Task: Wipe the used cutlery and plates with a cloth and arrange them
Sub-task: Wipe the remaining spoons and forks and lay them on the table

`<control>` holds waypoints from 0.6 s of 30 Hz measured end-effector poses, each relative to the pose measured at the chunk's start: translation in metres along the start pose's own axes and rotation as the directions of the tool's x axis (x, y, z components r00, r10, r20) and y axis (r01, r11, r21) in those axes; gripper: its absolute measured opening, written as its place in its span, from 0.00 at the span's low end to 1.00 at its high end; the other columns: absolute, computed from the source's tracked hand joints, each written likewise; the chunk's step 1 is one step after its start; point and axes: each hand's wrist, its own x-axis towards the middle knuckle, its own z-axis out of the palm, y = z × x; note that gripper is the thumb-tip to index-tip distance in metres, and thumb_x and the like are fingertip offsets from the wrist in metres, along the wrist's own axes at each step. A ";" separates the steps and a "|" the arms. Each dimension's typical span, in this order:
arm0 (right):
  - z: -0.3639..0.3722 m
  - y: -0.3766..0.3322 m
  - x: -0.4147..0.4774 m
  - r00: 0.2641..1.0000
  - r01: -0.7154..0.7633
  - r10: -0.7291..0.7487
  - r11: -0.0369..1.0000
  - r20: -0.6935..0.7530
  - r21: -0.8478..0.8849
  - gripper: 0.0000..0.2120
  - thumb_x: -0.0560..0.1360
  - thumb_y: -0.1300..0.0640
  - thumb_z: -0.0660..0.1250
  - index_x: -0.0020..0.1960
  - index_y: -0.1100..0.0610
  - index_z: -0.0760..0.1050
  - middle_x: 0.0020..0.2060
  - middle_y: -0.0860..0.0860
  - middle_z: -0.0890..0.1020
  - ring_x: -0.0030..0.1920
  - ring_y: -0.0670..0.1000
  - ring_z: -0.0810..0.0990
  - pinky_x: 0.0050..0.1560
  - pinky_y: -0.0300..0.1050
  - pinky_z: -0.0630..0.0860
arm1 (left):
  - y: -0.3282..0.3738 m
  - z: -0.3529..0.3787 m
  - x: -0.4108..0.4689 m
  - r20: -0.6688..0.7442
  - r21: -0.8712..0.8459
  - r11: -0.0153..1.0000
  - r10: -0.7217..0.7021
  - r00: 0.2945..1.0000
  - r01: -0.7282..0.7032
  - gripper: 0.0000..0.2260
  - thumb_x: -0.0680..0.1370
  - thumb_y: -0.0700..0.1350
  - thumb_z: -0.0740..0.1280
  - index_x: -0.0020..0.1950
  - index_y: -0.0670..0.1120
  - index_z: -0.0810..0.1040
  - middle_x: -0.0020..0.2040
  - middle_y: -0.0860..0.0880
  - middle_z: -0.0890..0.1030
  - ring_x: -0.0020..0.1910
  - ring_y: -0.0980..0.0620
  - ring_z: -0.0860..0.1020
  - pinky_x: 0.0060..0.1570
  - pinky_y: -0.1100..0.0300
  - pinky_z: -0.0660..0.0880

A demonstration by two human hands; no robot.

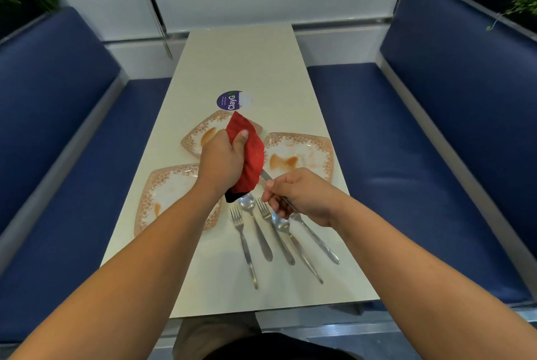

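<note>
**Red cloth around one piece of cutlery, over the middle of the table**

The red cloth [250, 156] is clenched in the left hand [220, 162] and covers the far end of a metal piece of cutlery [266, 176] — which kind, I cannot tell. The right hand [299, 197] grasps its handle. Under them lie three stained plates: the near left plate [168, 188], the far plate [200, 133] and the right plate [302, 153]. A row of forks and spoons [246, 204] lies toward the near edge of the table [241, 63].

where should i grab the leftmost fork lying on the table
Probably pinch the leftmost fork by its slim handle, from above at the near end: it lies flat, tines pointing away, and that end sits clear of the neighbouring spoon.
</note>
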 end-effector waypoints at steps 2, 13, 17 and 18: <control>0.001 -0.002 0.000 0.999 0.011 -0.011 1.000 -0.043 0.006 0.15 0.83 0.60 0.60 0.43 0.66 0.79 0.28 0.55 0.76 0.26 0.50 0.72 0.29 0.38 0.71 | -0.005 0.004 0.000 0.047 -0.222 0.973 -0.048 0.998 0.057 0.16 0.81 0.58 0.65 0.48 0.44 0.76 0.41 0.48 0.81 0.40 0.50 0.80 0.40 0.54 0.78; 0.010 0.004 0.008 0.992 0.024 -0.027 0.999 -0.121 -0.027 0.18 0.83 0.57 0.61 0.42 0.67 0.79 0.24 0.54 0.76 0.23 0.49 0.69 0.28 0.38 0.68 | -0.002 0.013 -0.010 0.281 -0.552 0.809 -0.048 0.958 0.202 0.08 0.77 0.43 0.73 0.55 0.46 0.80 0.46 0.48 0.86 0.46 0.48 0.85 0.48 0.52 0.82; 0.004 0.000 0.004 0.999 0.004 -0.006 0.999 -0.044 -0.043 0.17 0.83 0.56 0.61 0.40 0.63 0.80 0.26 0.55 0.76 0.23 0.49 0.70 0.28 0.37 0.70 | 0.000 0.010 -0.008 0.203 -0.622 0.759 -0.076 0.976 0.189 0.03 0.80 0.41 0.69 0.50 0.49 0.80 0.45 0.47 0.86 0.45 0.48 0.85 0.45 0.54 0.82; 0.002 -0.001 0.004 1.000 -0.012 0.011 0.999 -0.024 -0.034 0.17 0.83 0.56 0.61 0.40 0.63 0.80 0.26 0.55 0.76 0.24 0.50 0.71 0.28 0.38 0.71 | -0.001 0.010 -0.008 0.183 -0.619 0.765 -0.082 0.980 0.180 0.04 0.80 0.41 0.69 0.50 0.50 0.80 0.46 0.47 0.86 0.46 0.48 0.85 0.46 0.53 0.81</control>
